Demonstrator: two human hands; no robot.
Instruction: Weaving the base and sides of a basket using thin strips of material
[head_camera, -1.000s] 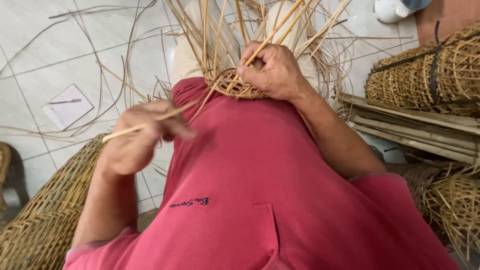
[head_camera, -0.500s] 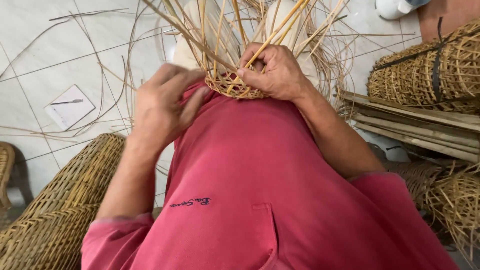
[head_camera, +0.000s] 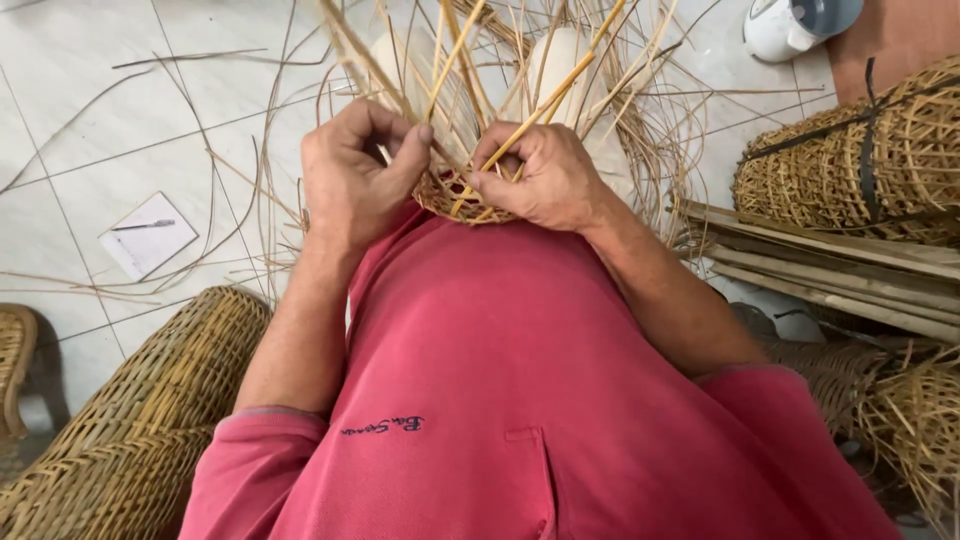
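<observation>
Both hands pinched shut on the half-woven basket (head_camera: 470, 195): left hand (head_camera: 350, 180) and right hand (head_camera: 545, 180) gripping upright cane strands (head_camera: 530, 115), stacked baskets (head_camera: 870, 160) alongside.

Woven base (head_camera: 470, 195) mostly hidden behind left hand (head_camera: 350, 180), right hand (head_camera: 545, 180) and the red shirt (head_camera: 520, 380). Upright strands (head_camera: 450, 60) cut off by the top edge. Writing on the notepad (head_camera: 150, 235) too small to tell.
</observation>
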